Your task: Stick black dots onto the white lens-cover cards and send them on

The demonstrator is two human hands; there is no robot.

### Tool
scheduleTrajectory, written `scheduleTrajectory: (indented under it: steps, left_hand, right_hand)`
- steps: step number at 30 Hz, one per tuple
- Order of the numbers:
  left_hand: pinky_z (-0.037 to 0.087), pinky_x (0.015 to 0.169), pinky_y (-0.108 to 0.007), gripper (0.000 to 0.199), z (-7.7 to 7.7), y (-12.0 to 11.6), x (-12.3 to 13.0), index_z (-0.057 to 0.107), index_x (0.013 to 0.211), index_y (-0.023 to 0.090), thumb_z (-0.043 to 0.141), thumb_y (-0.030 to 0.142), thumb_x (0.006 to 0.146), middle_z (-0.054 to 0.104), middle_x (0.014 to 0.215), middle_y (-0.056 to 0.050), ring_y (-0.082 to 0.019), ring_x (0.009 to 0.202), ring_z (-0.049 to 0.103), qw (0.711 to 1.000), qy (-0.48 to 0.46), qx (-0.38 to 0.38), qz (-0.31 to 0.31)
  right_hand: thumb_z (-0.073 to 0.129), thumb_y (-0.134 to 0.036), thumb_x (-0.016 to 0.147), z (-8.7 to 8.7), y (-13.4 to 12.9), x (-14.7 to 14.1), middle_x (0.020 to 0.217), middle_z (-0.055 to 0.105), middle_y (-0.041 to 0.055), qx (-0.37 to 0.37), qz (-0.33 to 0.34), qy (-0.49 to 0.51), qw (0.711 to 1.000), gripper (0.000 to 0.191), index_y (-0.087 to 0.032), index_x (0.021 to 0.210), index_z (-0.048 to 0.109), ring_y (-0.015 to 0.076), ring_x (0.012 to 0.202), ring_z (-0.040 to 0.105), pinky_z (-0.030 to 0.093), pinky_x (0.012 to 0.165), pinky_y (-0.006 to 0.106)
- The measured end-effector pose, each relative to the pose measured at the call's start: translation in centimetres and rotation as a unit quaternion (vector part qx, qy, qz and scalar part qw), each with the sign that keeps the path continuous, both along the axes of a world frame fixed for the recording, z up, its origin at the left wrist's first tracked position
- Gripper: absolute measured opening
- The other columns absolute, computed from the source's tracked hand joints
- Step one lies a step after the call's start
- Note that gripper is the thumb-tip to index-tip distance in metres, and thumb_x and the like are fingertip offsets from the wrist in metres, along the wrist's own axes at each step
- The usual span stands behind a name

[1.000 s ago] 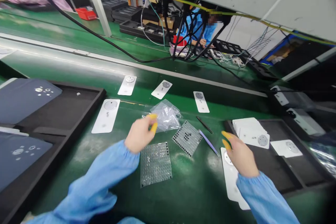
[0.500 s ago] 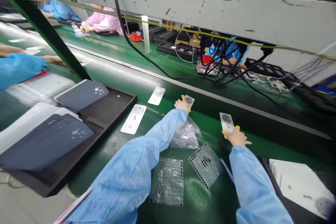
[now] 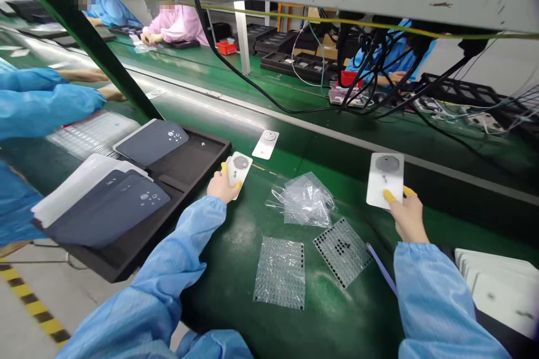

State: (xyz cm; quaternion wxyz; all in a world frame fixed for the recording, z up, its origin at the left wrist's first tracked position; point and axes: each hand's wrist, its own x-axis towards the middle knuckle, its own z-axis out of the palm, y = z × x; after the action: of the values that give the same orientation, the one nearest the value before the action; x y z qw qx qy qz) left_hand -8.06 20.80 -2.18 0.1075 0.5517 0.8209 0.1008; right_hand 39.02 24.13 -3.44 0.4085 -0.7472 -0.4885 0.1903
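Observation:
My left hand [image 3: 223, 184], with yellow finger covers, grips a white card [image 3: 241, 167] with a grey disc, beside the black tray. Off to the right, my right hand [image 3: 406, 213] holds another white card [image 3: 385, 179] by its lower edge, thumb on its face. A third white card [image 3: 264, 150] lies on the green surface between them, further back. Clear plastic bags [image 3: 307, 199] lie in the middle. Nearer me are two sheets of clear dotted film, one upright [image 3: 279, 274] and one turned at an angle [image 3: 343, 252].
A black tray [image 3: 191, 154] with dark phone-shaped sheets [image 3: 109, 207] stands left. White sheets [image 3: 501, 286] are stacked at right. A green post [image 3: 92, 47] and hanging black cables [image 3: 261, 90] cross the view. Another person's blue sleeves [image 3: 50, 102] reach in at left.
My left hand has moved left, from the card beyond the bags to the one near the tray, which it now holds. My right hand has raised its card, and the view has shifted.

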Motion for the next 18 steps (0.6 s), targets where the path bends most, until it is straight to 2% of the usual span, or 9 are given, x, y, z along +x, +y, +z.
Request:
scheduleTrajectory:
  steps: [2, 5, 8, 11, 14, 15, 16, 18]
  left_hand:
    - [0.04, 0.096, -0.054, 0.082, -1.0, -1.1, -0.6, 0.026, 0.147, 0.001, 0.053, 0.041, 0.081, 0.045, 0.134, -0.03, -0.043, 0.121, 0.047, 0.999, 0.013, 0.016, 0.024]
    - [0.029, 0.107, -0.055, 0.061, -1.8, -1.6, -0.4, 0.042, 0.14, 0.011, 0.048, 0.035, 0.085, 0.03, 0.151, -0.022, -0.039, 0.137, 0.029, 0.999, 0.002, 0.045, 0.011]
    - [0.019, 0.112, -0.058, 0.053, -1.8, -1.7, -0.5, 0.049, 0.135, 0.018, 0.049, 0.036, 0.085, 0.031, 0.153, -0.015, -0.036, 0.141, 0.024, 0.997, -0.041, 0.062, -0.006]
    - [0.012, 0.112, -0.064, 0.054, -1.4, -2.0, -0.7, 0.049, 0.135, 0.014, 0.051, 0.034, 0.085, 0.029, 0.153, -0.02, -0.039, 0.142, 0.02, 0.991, -0.106, 0.078, 0.001]
    - [0.005, 0.113, -0.065, 0.063, -0.8, -3.0, 0.6, 0.04, 0.141, 0.008, 0.051, 0.037, 0.086, 0.017, 0.157, -0.022, -0.04, 0.146, 0.002, 0.976, -0.197, 0.093, -0.004]
    - [0.009, 0.114, -0.062, 0.067, -0.5, -3.7, 1.6, 0.036, 0.144, 0.009, 0.051, 0.04, 0.086, 0.017, 0.157, -0.021, -0.038, 0.146, 0.003, 0.967, -0.235, 0.094, -0.019]
    - [0.017, 0.115, -0.058, 0.07, -0.2, -4.6, 2.8, 0.031, 0.146, 0.011, 0.051, 0.043, 0.087, 0.022, 0.157, -0.02, -0.037, 0.146, 0.01, 0.955, -0.279, 0.092, -0.04]
    - [0.04, 0.106, -0.049, 0.07, 0.7, -7.0, 5.4, 0.026, 0.149, 0.016, 0.046, 0.048, 0.09, 0.043, 0.147, -0.018, -0.033, 0.134, 0.042, 0.919, -0.375, 0.077, -0.091]
  right_hand:
    - [0.057, -0.039, 0.075, 0.5, -0.2, -2.4, 0.112, 0.066, 0.0146, 0.019, 0.028, 0.067, 0.997, 0.058, -0.015, 0.127, 0.046, 0.0246, 0.089, 0.07, 0.059, 0.071, 0.037]
    - [0.061, -0.041, 0.074, 1.6, -0.9, -5.6, 0.111, 0.068, 0.0136, 0.04, 0.062, 0.124, 0.99, 0.061, -0.015, 0.128, 0.046, 0.0242, 0.089, 0.07, 0.06, 0.074, 0.038]
    - [0.067, -0.042, 0.073, 2.9, -2.2, -8.5, 0.118, 0.065, 0.0142, 0.058, 0.089, 0.171, 0.98, 0.061, -0.016, 0.124, 0.049, 0.0252, 0.097, 0.068, 0.058, 0.083, 0.041]
    - [0.073, -0.042, 0.07, 4.1, -4.7, -11.9, 0.121, 0.064, 0.0141, 0.045, 0.126, 0.271, 0.953, 0.059, -0.017, 0.119, 0.051, 0.0252, 0.099, 0.067, 0.056, 0.088, 0.044]
    - [0.074, -0.042, 0.072, 4.8, -8.4, -16.0, 0.12, 0.065, 0.0126, 0.013, 0.176, 0.349, 0.92, 0.054, -0.017, 0.115, 0.052, 0.0234, 0.096, 0.068, 0.058, 0.083, 0.041]
    - [0.073, -0.041, 0.074, 4.8, -9.8, -17.5, 0.12, 0.066, 0.0119, 0.004, 0.198, 0.366, 0.909, 0.052, -0.018, 0.116, 0.051, 0.0226, 0.095, 0.069, 0.059, 0.081, 0.039]
    - [0.071, -0.04, 0.077, 4.7, -11.2, -18.9, 0.117, 0.067, 0.011, -0.004, 0.223, 0.379, 0.898, 0.049, -0.018, 0.116, 0.051, 0.0217, 0.093, 0.069, 0.06, 0.078, 0.037]
    - [0.066, -0.039, 0.082, 4.2, -14.1, -21.2, 0.112, 0.069, 0.0092, -0.019, 0.279, 0.385, 0.88, 0.042, -0.02, 0.116, 0.051, 0.0201, 0.089, 0.071, 0.061, 0.075, 0.034]
